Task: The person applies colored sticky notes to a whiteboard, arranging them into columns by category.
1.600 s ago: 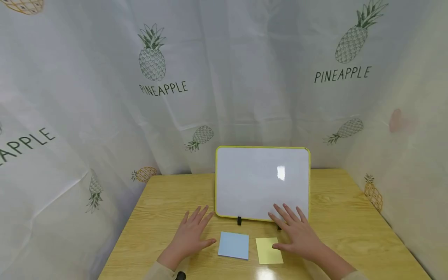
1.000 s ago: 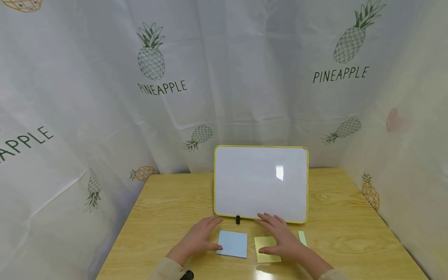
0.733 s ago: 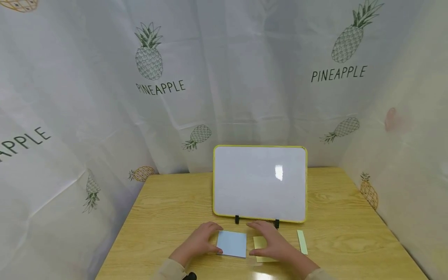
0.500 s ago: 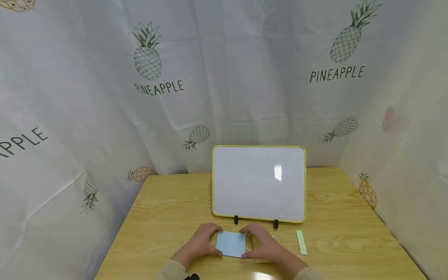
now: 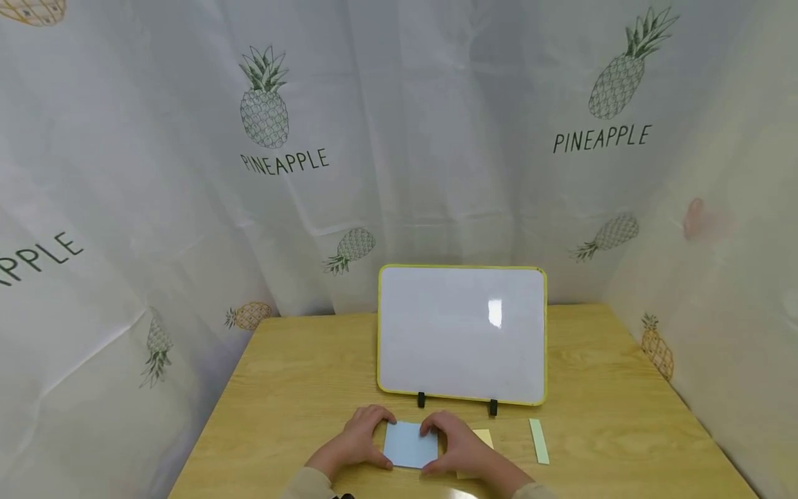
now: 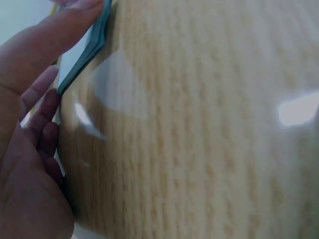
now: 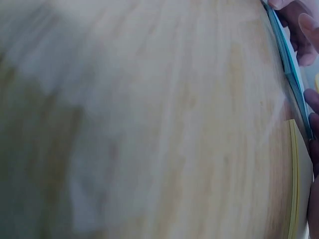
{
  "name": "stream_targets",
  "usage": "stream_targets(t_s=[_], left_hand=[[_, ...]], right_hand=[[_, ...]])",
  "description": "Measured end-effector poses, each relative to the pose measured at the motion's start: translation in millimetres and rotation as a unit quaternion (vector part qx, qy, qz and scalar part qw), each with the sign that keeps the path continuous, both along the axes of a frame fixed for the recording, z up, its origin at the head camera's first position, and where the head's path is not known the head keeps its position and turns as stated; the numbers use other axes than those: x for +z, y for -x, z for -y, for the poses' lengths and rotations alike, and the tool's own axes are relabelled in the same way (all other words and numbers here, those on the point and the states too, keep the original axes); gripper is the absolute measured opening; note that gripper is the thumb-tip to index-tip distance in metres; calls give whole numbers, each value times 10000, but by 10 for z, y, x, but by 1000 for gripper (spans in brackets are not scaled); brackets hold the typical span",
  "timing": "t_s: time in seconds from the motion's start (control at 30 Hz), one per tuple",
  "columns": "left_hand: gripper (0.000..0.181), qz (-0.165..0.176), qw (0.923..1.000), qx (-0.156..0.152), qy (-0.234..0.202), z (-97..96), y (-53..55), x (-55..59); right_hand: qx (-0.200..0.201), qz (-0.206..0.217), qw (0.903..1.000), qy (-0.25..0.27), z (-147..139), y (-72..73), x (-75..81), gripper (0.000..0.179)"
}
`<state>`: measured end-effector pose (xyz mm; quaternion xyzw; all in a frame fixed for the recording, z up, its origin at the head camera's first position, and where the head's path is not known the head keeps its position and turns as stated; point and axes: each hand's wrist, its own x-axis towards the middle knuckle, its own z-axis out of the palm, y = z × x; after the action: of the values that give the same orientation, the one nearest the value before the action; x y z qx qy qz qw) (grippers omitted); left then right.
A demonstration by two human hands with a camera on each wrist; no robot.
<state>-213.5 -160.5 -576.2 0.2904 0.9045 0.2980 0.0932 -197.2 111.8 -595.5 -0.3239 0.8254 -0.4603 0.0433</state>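
Note:
A pad of blue sticky notes (image 5: 408, 447) lies on the wooden table in front of the whiteboard. My left hand (image 5: 357, 439) holds it at the left side, thumb at the near corner and fingers at the far one. From the right, my right hand (image 5: 460, 449) grips the pad with curled fingers, the index tip near the far right corner and the thumb by the near edge. In the left wrist view the pad's layered edge (image 6: 84, 63) shows beside my thumb. A yellow sticky note pad (image 5: 484, 436) is partly hidden beneath my right hand.
The whiteboard (image 5: 461, 333) with a yellow frame stands on small black feet (image 5: 493, 407) behind the pads. A narrow pale green sticky strip (image 5: 539, 441) lies on the right. A pineapple-print curtain (image 5: 424, 138) surrounds the wooden table (image 5: 299, 374).
Both hands have come down from spread-fingered poses near the whiteboard to the blue pad. The right hand has moved left over the yellow pad, uncovering the green strip.

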Motion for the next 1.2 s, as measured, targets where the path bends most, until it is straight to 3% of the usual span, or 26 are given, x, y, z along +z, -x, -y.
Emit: stream_targets(t_s=[0.2, 0.37, 0.6, 0.87, 1.07, 1.2], left_hand=[[67, 161, 9998, -121, 32, 4, 1, -47], [65, 285, 9995, -82, -50, 5, 9, 13], [57, 655, 9975, -18, -272, 42, 35, 42], [50, 960, 9938, 58, -549, 56, 20, 94], [51, 967, 9933, 96, -623, 64, 9, 106], [58, 892, 9943, -51, -573, 89, 20, 81]], right_hand=[[109, -272, 9995, -128, -23, -18, -51, 56], [217, -543, 9981, -172, -15, 1, -49, 58], [197, -471, 9984, -245, -3, 14, -5, 58], [138, 37, 9997, -182, -8, 12, 20, 53], [81, 589, 9982, -75, -17, 13, 65, 44], [-20, 689, 9976, -9, 4, 17, 80, 38]])
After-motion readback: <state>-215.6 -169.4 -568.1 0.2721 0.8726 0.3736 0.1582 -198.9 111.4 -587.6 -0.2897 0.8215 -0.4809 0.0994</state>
